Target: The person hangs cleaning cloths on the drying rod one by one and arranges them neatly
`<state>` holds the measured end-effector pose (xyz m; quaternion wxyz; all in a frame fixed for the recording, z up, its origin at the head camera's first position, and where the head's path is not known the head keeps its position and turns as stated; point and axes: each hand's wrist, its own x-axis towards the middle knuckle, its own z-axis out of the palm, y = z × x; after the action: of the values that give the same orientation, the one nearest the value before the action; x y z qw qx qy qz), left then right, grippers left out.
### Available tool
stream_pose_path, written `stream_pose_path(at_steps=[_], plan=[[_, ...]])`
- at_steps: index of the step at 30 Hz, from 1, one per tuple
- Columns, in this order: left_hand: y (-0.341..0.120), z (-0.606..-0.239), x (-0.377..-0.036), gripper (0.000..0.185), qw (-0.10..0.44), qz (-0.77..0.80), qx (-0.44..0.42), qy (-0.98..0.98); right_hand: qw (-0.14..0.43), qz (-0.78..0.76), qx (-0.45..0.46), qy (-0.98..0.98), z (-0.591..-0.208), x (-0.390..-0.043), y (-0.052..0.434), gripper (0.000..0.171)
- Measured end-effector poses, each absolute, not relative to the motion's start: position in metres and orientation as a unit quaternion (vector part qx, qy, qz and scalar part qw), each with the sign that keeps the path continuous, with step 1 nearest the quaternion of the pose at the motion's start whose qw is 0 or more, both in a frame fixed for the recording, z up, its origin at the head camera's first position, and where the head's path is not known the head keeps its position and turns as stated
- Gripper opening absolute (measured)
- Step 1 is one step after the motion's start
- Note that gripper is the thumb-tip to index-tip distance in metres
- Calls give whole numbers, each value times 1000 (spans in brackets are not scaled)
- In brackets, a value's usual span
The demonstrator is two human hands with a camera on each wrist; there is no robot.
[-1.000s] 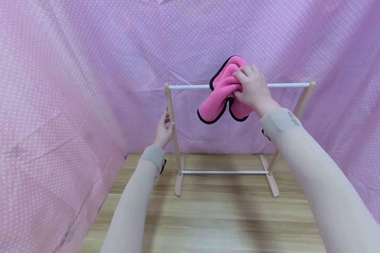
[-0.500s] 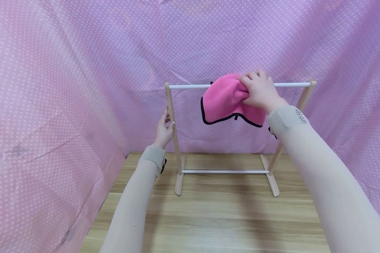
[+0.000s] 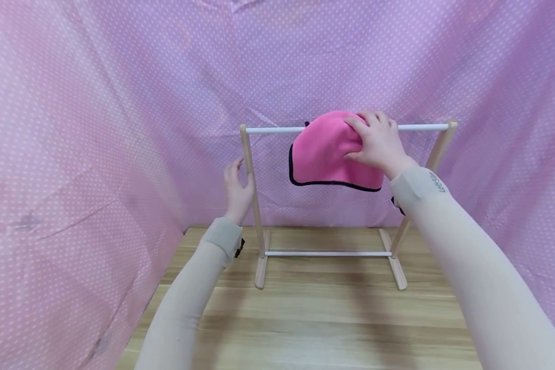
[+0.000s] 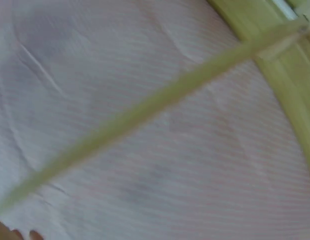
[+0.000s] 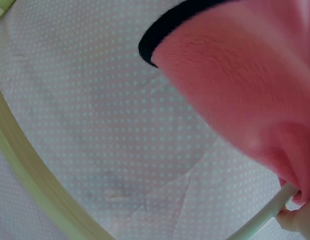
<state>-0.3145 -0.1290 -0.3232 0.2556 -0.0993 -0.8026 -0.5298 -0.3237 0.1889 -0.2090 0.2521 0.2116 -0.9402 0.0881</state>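
A pink fleece cloth (image 3: 326, 151) with black edging is draped over the white top bar (image 3: 277, 130) of a small wooden rack. My right hand (image 3: 381, 144) holds the cloth at its upper right, thumb on the front and fingers reaching over the bar. In the right wrist view, the cloth (image 5: 245, 75) hangs beside the bar (image 5: 262, 217), with fingertips at the lower right corner. Beside the rack's left post (image 3: 253, 200), my left hand (image 3: 238, 192) has its fingers loosely bent around nothing. Its fingertips show below the post (image 4: 145, 107) in the left wrist view.
The rack stands on a wood-grain table (image 3: 305, 318), with a lower white rod (image 3: 328, 254) joining its feet. Its right post (image 3: 439, 149) rises behind my right forearm. Pink dotted fabric (image 3: 189, 77) hangs around the back and sides.
The bunched cloth has come down over the top bar and spread flat in front of it. My right hand lowered with it. My left hand has loosened from the left post, shifting slightly left.
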Motion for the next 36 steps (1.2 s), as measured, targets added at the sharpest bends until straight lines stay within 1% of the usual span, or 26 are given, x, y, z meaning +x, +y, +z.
stream_pose_path(at_steps=[2,3,4,8,10,12,13,17,22,24,26,29,32,33,36], plan=[[-117,-316,-311,47,265,-529,-116,-798,255,92,211,-939,-210,-323,190,72],[-111,-312,-310,46,256,-535,-129,-795,255,93,211,-939,-211,-323,190,72],[-104,-308,-310,45,236,-543,-140,-793,256,92,209,-939,-211,-323,190,71],[-80,-295,-310,44,118,-571,-159,-797,251,85,200,-943,-213,-323,190,67],[-70,-289,-310,45,70,-585,-163,-791,248,85,197,-945,-214,-323,190,66],[-61,-284,-310,44,47,-603,-166,-779,245,88,195,-946,-213,-323,189,64],[-56,-281,-309,43,45,-615,-167,-769,244,89,194,-946,-213,-323,189,63],[-44,-269,-307,38,81,-656,-158,-734,239,102,191,-947,-211,-321,189,61],[-35,-258,-304,36,130,-693,-139,-695,239,135,193,-942,-210,-319,190,56],[-33,-255,-305,35,148,-703,-135,-682,249,162,191,-936,-211,-319,192,56],[-31,-252,-305,36,166,-711,-132,-671,278,210,181,-920,-213,-319,196,54],[-30,-249,-305,36,189,-720,-129,-655,349,337,146,-862,-220,-319,205,45],[-30,-247,-304,35,201,-728,-128,-643,375,472,86,-793,-229,-316,213,34],[-30,-247,-305,34,205,-728,-128,-641,365,503,65,-780,-232,-315,216,33],[-32,-247,-307,34,214,-730,-130,-636,302,555,24,-775,-237,-312,222,33]])
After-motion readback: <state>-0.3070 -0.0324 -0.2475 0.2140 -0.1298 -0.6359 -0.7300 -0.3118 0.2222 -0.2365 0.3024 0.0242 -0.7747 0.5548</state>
